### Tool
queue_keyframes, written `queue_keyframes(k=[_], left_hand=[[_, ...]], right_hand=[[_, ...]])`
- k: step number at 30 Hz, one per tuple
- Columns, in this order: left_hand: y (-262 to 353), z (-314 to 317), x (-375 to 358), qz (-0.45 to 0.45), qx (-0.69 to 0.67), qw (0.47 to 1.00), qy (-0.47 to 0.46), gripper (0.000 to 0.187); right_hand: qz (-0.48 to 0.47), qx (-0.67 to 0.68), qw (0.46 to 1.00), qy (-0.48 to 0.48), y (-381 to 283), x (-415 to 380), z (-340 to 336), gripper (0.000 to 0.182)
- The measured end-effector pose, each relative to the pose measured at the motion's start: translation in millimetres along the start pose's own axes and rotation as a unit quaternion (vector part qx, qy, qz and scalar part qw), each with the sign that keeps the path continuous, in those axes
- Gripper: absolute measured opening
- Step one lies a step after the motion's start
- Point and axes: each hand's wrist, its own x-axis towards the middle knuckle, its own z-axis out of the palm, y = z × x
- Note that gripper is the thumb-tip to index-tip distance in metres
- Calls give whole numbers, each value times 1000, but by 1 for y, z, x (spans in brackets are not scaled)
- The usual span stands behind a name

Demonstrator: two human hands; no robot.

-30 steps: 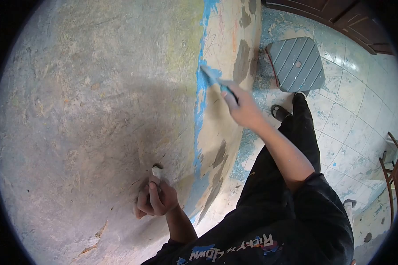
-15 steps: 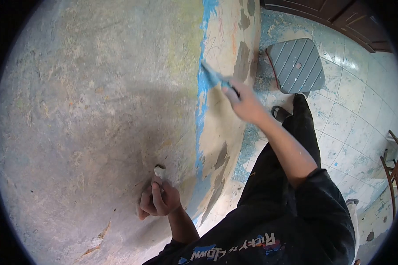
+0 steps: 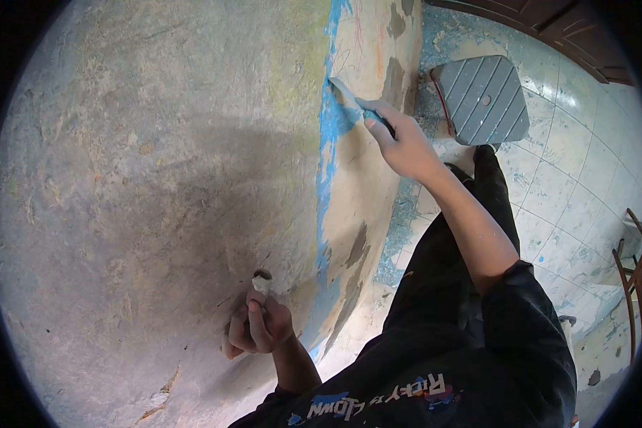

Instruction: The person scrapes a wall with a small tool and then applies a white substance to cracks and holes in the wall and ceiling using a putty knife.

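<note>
My right hand (image 3: 405, 146) is closed round the handle of a scraper (image 3: 346, 94). Its blade lies against the wall (image 3: 192, 164), at the top of a strip of blue paint (image 3: 327, 153) that separates bare grey plaster from a cream-painted lower part. Lower on the grey plaster, my left hand (image 3: 258, 327) has curled fingers. A small whitish piece (image 3: 261, 284) shows at its fingertips, beside a dark spot on the wall; I cannot make out what it is or whether more is hidden in the palm.
A grey plastic stool (image 3: 481, 103) stands on the paint-spotted tile floor (image 3: 560, 153) to the right, by my feet. Behind it is a dark brown wooden panel (image 3: 535, 28). Brown wooden legs (image 3: 626, 285) show at the far right edge.
The scraper in my right hand has shifted slightly up along the blue strip and tilted more. My left hand stays almost in place at the wall.
</note>
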Motion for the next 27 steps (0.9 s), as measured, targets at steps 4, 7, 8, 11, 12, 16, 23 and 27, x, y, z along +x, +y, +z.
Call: queue_keyframes(k=[4, 7, 8, 11, 12, 16, 23, 27], left_hand=[[3, 2, 1, -8, -6, 1000, -1, 33], [4, 3, 1, -4, -11, 1000, -3, 33], [3, -1, 1, -4, -14, 1000, -6, 32], [5, 3, 5, -14, -11, 1000, 3, 33], [7, 6, 6, -14, -12, 1000, 6, 33], [3, 2, 2, 1, -12, 1000, -10, 26], [7, 4, 5, -24, -11, 999, -20, 30], [0, 1, -2, -5, -2, 1000, -20, 20]], right_hand=[[7, -4, 1000, -9, -4, -14, 2, 34], [8, 6, 1000, 11, -3, 8, 1, 34], [6, 5, 1000, 20, -2, 13, 0, 34], [12, -34, 999, 1, -6, 14, -8, 34], [-22, -4, 1000, 10, -4, 1, -3, 33], [18, 32, 999, -5, -6, -2, 2, 33], [-9, 4, 1000, -8, -3, 2, -7, 34], [-34, 21, 998, 44, 1, 36, -11, 34]])
